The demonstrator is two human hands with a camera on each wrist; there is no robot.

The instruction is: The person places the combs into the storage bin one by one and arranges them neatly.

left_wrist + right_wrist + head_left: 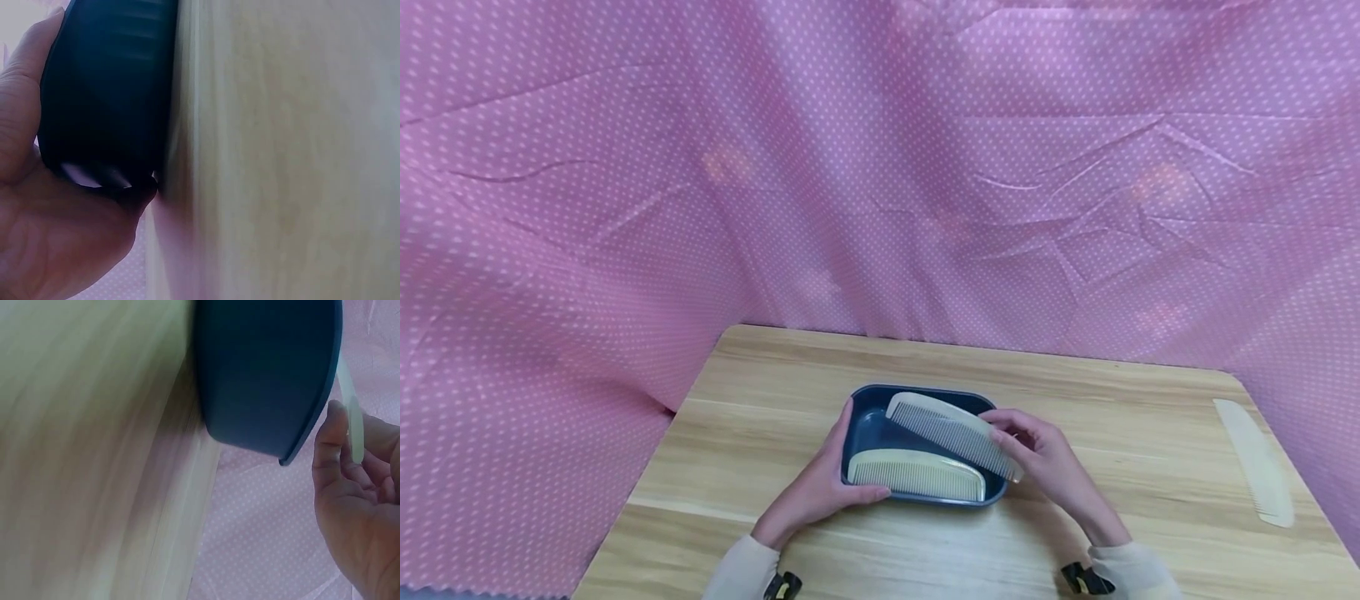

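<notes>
A dark blue rectangular box stands on the table in the head view. My left hand grips its left end, thumb along the near side and fingers by the left side. One pale cream comb lies inside along the near wall, teeth toward me. Between thumb and fingers, my right hand pinches the right end of a second comb, which slants over the box. In the right wrist view this comb shows edge-on, above the rim. The left wrist view shows the box's outer wall against the hand.
A third pale comb lies on the wooden table near its right edge, well apart from the box. Pink dotted cloth hangs behind the table and at both sides.
</notes>
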